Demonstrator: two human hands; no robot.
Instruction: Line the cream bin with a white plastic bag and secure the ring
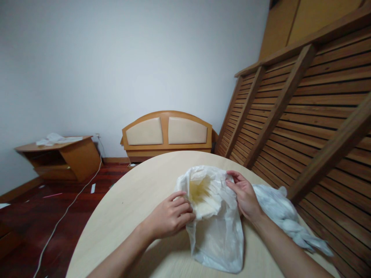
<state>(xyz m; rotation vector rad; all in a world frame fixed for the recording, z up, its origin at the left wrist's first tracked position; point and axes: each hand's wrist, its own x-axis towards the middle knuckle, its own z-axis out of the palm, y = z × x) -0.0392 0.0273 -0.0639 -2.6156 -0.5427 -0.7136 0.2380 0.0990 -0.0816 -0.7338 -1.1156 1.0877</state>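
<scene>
A white, thin plastic bag [217, 239] is held up over the round table, its mouth spread wide toward me. Inside the mouth shows a yellowish surface whose nature I cannot make out. My left hand [172, 214] has its fingers curled on the left edge of the opening. On the far right edge, my right hand [243, 195] pinches the rim between thumb and fingers. The lower part of the bag hangs toward the table's near side. Just right of my right hand lies another bunched whitish plastic bag [285, 216], with contents I cannot identify.
Pale round table [124, 208] beneath my hands. Slatted wooden frame [290, 116] leans along the right. Behind stands a headboard [166, 146] with cream panels. At left, a low cabinet [84, 158] bears crumpled white sheets, and a white cable [74, 202] crosses the dark red floor.
</scene>
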